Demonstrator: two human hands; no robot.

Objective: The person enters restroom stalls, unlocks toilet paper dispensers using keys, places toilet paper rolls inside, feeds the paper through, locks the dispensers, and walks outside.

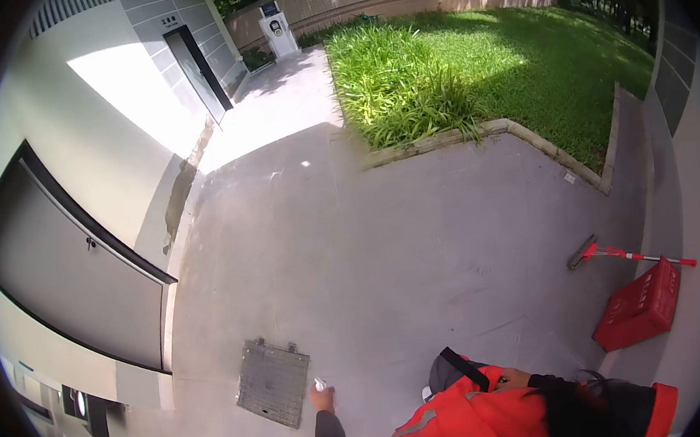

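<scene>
My left hand is stretched out in front of the body at the lower middle, with its fingers wrapped round a small white object. What that object is cannot be made out. Close to the red vest, my right hand is held at the body beside a black strap. Its fingers are bent, and a small dark and yellowish thing shows at them, too small to name.
A metal floor cover lies left of my left hand. At the right, a red bin stands by the wall with a red-handled squeegee mop. Grey doors line the left wall. A curb edges the grass.
</scene>
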